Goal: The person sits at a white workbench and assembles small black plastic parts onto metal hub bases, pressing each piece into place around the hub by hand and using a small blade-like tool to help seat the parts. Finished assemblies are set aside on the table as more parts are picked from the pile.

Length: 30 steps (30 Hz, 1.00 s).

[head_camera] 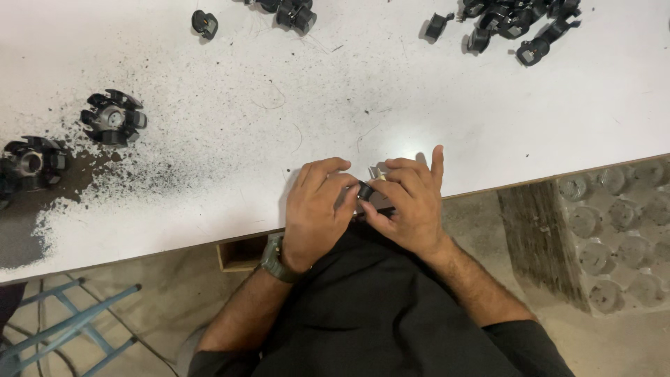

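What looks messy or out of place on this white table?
Dark gritty powder is scattered over the white table at its left side, thickest around two black round parts. Nothing else stands out.

A small black plastic part (364,190) is pinched between the fingertips of the left hand (315,213) and the right hand (412,206) over the near edge of the white, black-speckled table (433,119). Two round black clawed assemblies (112,117) are set near the left edge; a heap of small black plastic pieces (520,24) is seen at the far edge.
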Available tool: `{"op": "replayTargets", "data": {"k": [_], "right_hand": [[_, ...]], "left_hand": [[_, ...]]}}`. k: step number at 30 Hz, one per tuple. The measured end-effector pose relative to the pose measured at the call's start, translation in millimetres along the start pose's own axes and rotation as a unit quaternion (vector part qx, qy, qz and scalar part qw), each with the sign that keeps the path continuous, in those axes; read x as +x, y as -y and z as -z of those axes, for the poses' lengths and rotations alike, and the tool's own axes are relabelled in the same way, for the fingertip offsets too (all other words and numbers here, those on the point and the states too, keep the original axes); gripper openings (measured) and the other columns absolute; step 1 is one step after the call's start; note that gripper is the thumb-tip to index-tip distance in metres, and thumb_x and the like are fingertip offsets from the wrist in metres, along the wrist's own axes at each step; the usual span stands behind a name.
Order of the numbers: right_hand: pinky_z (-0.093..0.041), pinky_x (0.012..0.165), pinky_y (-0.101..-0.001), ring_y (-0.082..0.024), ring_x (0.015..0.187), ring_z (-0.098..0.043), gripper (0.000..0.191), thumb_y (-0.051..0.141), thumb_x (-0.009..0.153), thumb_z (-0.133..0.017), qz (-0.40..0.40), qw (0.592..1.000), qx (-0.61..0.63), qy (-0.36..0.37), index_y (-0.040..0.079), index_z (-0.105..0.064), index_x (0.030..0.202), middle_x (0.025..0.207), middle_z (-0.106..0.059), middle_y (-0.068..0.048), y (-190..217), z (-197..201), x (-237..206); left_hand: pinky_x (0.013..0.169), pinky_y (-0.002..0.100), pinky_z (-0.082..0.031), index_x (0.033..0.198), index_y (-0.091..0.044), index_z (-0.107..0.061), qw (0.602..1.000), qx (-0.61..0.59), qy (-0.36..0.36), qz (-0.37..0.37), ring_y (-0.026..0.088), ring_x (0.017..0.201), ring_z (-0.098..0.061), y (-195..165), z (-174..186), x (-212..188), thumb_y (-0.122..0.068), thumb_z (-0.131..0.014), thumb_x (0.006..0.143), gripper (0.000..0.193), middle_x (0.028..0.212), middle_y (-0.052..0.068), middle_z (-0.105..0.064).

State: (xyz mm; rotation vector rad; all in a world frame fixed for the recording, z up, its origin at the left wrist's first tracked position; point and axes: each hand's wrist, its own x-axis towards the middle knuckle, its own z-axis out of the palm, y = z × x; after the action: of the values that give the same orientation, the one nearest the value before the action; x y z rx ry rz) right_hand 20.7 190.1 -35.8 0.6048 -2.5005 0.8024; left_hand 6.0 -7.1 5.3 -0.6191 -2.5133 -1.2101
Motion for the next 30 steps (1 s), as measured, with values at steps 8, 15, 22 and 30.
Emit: {"op": "replayTargets", "data": {"k": [8, 15, 22, 30], "right_hand": [[-0.006, 0.128, -0.0633, -0.027, 0.122, -0.060, 0.032, 0.026, 0.081, -0.089, -0.017, 1.000, 0.012, 0.003, 0.012, -0.073, 0.104, 0.105, -0.062, -0.005, 0, 1, 0], [-0.022, 0.131, -0.0614, -0.031, 0.122, -0.062, 0.029, 0.003, 0.086, -0.079, -0.002, 0.995, 0.091, -0.052, 0.013, -0.069, 0.112, 0.104, -0.059, -0.009, 11, 6, -12], [-0.034, 0.125, -0.0585, -0.030, 0.116, -0.068, 0.033, -0.003, 0.086, -0.075, 0.009, 0.984, 0.165, -0.059, 0.006, -0.059, 0.113, 0.100, -0.066, -0.008, 12, -12, -25], [-0.035, 0.126, -0.0584, -0.027, 0.117, -0.068, 0.032, -0.006, 0.087, -0.075, -0.001, 0.985, 0.162, -0.056, 0.007, -0.062, 0.113, 0.099, -0.068, -0.007, 14, -12, -24]], "left_hand": [[0.077, 0.039, -0.055, 0.096, -0.005, -0.067, 1.000, 0.009, 0.007, 0.007, 0.027, 0.091, -0.067, -6, 17, -1, -0.002, -0.077, 0.082, 0.018, 0.104, 0.007, -0.070], [0.066, 0.040, -0.053, 0.090, -0.006, -0.062, 0.999, -0.025, -0.007, 0.022, 0.028, 0.076, -0.067, -7, 4, -6, -0.004, -0.076, 0.081, 0.017, 0.085, 0.007, -0.067], [0.065, 0.040, -0.052, 0.087, -0.007, -0.059, 0.998, -0.051, -0.018, 0.019, 0.027, 0.072, -0.065, -5, -4, -12, -0.002, -0.074, 0.079, 0.017, 0.081, 0.006, -0.064], [0.065, 0.039, -0.051, 0.087, -0.006, -0.059, 0.997, -0.062, -0.016, 0.031, 0.025, 0.070, -0.063, -1, -8, -18, -0.003, -0.074, 0.079, 0.017, 0.080, 0.006, -0.065]]}}
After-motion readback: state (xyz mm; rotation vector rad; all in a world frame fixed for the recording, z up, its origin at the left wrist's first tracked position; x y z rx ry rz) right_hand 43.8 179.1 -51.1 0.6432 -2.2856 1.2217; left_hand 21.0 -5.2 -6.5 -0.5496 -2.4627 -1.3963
